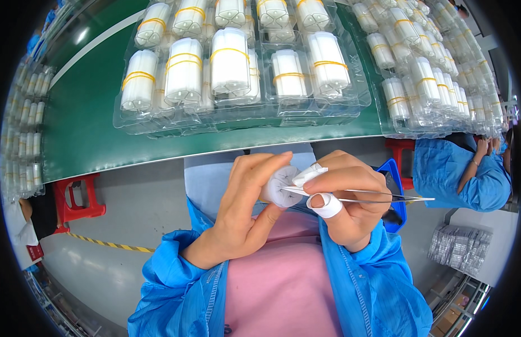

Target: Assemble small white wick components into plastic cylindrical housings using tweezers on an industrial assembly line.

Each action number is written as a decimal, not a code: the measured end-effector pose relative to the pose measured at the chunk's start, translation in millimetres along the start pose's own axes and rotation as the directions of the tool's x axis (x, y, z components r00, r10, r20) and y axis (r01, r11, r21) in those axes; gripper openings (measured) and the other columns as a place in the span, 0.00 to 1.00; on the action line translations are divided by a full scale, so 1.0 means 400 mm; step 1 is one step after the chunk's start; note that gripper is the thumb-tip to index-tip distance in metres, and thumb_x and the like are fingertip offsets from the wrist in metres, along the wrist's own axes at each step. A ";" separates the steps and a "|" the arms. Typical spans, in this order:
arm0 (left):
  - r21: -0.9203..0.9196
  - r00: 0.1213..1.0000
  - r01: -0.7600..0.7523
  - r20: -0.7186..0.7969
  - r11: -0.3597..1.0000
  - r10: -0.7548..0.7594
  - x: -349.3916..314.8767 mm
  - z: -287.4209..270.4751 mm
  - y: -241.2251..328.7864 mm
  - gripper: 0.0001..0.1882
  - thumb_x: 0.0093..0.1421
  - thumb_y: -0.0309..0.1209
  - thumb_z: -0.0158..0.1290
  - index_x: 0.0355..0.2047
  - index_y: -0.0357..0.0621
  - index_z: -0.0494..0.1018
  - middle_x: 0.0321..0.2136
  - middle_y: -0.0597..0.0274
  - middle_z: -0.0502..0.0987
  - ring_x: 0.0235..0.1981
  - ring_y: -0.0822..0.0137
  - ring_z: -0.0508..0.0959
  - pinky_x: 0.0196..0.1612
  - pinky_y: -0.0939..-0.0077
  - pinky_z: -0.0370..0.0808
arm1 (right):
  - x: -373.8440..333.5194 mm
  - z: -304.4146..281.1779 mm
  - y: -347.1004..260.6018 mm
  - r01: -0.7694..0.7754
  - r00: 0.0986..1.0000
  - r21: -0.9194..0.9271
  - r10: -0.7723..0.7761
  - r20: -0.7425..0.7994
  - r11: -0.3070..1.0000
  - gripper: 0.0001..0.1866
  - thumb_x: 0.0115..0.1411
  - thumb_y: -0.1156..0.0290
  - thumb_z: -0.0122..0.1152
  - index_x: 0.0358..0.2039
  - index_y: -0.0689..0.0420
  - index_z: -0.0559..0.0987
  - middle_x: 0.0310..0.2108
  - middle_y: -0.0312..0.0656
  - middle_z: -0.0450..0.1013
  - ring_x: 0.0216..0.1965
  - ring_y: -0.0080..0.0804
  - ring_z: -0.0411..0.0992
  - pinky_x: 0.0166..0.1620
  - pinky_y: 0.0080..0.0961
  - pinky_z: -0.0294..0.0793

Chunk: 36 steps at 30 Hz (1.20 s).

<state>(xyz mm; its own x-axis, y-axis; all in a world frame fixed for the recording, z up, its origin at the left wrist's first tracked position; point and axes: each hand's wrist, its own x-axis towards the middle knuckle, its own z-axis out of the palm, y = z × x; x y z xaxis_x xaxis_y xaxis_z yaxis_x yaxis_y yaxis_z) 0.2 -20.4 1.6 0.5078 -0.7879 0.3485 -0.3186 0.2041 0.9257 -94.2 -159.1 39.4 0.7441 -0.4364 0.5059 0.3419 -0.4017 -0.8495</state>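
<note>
My left hand (241, 210) is wrapped round a white bundle of tubes (281, 197), its round end turned up toward me above my lap. Thin dark lines divide that end into sections. In my right hand (356, 188) is a pair of metal tweezers (378, 196), pinched between thumb and fingers. The tweezers point left, and their tips reach the end of the bundle; whether they grip anything there I cannot tell. White wrapping (331, 206) covers my right thumb, and more white wrapping (309, 174) is round a fingertip.
Beyond my hands, a clear plastic tray (232, 115) of white bundles with yellow bands stands on the green table (81, 123). Stacked trays (429, 106) fill the right side. A blue bin (396, 171) is beside me, red stools (78, 199) are below, and a co-worker (457, 174) sits at right.
</note>
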 end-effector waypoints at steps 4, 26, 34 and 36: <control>-0.004 1.000 0.005 0.000 1.000 -0.005 -0.001 0.001 0.001 0.30 0.47 0.17 0.54 0.54 0.34 0.63 0.44 0.46 0.67 0.40 0.52 0.69 0.43 0.66 0.66 | 0.001 -0.001 -0.001 0.006 1.000 -0.023 -0.005 0.018 1.000 0.08 0.43 0.77 0.69 0.27 0.61 0.81 0.26 0.43 0.77 0.26 0.35 0.76 0.29 0.24 0.73; 0.016 0.999 0.032 -0.001 0.999 -0.032 0.001 0.002 0.006 0.31 0.45 0.16 0.54 0.53 0.33 0.64 0.43 0.46 0.68 0.39 0.52 0.69 0.42 0.66 0.67 | 0.012 0.005 -0.001 0.085 0.995 -0.107 -0.078 0.069 0.991 0.08 0.43 0.77 0.68 0.27 0.61 0.80 0.26 0.44 0.76 0.25 0.36 0.74 0.28 0.24 0.72; 0.264 0.992 -0.128 0.055 0.956 0.118 0.012 -0.013 -0.007 0.32 0.42 0.14 0.53 0.52 0.33 0.65 0.42 0.47 0.67 0.39 0.51 0.68 0.41 0.66 0.67 | 0.018 0.001 -0.014 0.088 0.987 -0.193 -0.060 0.147 0.977 0.08 0.43 0.78 0.66 0.27 0.61 0.80 0.26 0.43 0.76 0.25 0.36 0.73 0.28 0.23 0.72; 0.234 0.996 -0.089 0.039 0.968 0.082 0.009 -0.011 -0.008 0.31 0.43 0.14 0.53 0.52 0.33 0.65 0.43 0.47 0.67 0.40 0.51 0.69 0.42 0.66 0.67 | 0.021 -0.001 -0.016 0.102 0.982 -0.228 -0.061 0.182 0.968 0.08 0.44 0.79 0.65 0.29 0.61 0.80 0.26 0.44 0.76 0.26 0.34 0.74 0.29 0.22 0.72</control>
<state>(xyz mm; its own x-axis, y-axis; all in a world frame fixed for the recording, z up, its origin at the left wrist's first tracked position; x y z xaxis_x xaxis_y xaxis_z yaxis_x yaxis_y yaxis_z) 6.6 -21.4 0.5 0.4483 -0.7905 0.4173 -0.5410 0.1317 0.8307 -90.3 -160.8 49.2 0.8138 -0.2579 0.5207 0.2763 -0.6167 -0.7371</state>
